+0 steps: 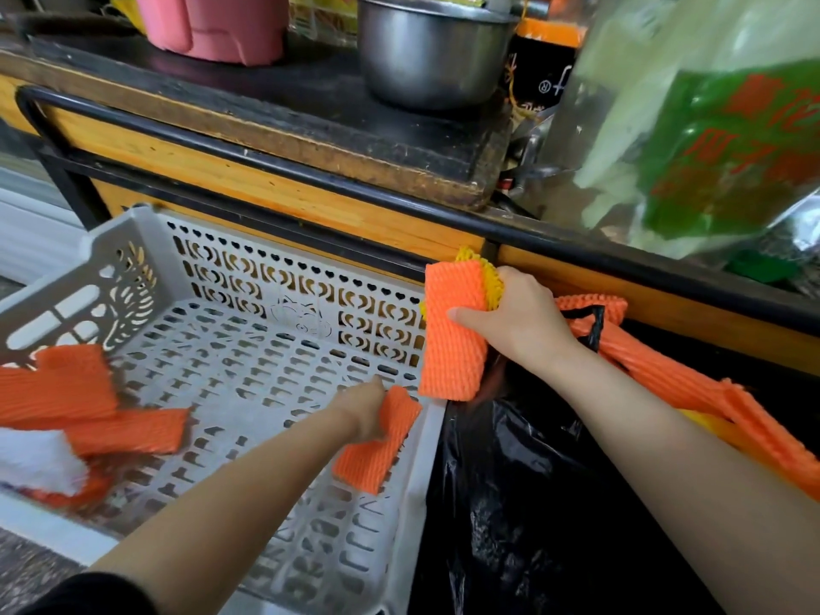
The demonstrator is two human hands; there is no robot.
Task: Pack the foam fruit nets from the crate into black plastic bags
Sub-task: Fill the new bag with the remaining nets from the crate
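The right hand (521,317) holds a stack (450,339) of orange nets with a yellow net (490,281) behind it, thumb across the front, just above the mouth of the black bag (510,503). The left hand (364,412) takes one orange net (375,450) by its upper end, at the right rim of the grey crate (248,268). Its grip is closed on the foam, though the fingers seem tucked under the net, so I cannot tell how many curl round it. A few orange nets (57,392) and a white net (35,459) lie at the crate's left side. Long orange sleeves (665,375) drape over the bag's far edge. The nets look very light, soft and springy. They crush easily, so a loose pinch at one end or a flat clasp across a stack should do. They will likely need pressing down in the bag.
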